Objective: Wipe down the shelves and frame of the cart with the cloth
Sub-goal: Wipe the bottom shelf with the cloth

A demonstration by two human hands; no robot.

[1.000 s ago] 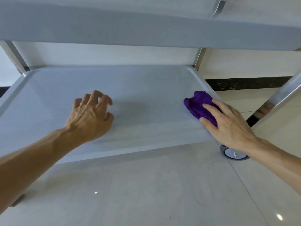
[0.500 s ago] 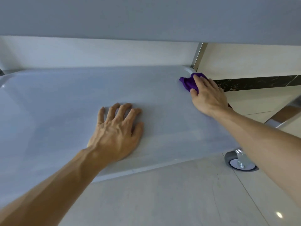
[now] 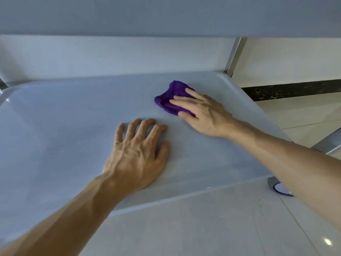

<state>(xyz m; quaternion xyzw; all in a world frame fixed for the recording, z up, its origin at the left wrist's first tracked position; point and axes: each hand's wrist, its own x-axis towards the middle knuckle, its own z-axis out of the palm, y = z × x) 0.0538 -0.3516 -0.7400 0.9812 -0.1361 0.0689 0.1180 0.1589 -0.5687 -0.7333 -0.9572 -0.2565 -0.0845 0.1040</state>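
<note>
The cart's lower shelf (image 3: 64,130) is a pale grey tray with a raised rim, filling most of the head view. A crumpled purple cloth (image 3: 170,97) lies on its far right part. My right hand (image 3: 203,113) presses flat on the cloth with straight fingers, covering its near side. My left hand (image 3: 137,154) rests palm down on the bare shelf, fingers spread, just in front and to the left of the cloth. The upper shelf (image 3: 166,13) spans the top of the view.
A shiny metal frame post (image 3: 233,56) rises at the shelf's far right corner. A grey caster wheel (image 3: 280,187) shows under the near right corner. Glossy floor tiles (image 3: 203,228) lie in front, with a pale wall and dark skirting behind.
My right hand has slid the cloth from the far right corner leftward toward the middle of the shelf. My left hand stays planted on the shelf.
</note>
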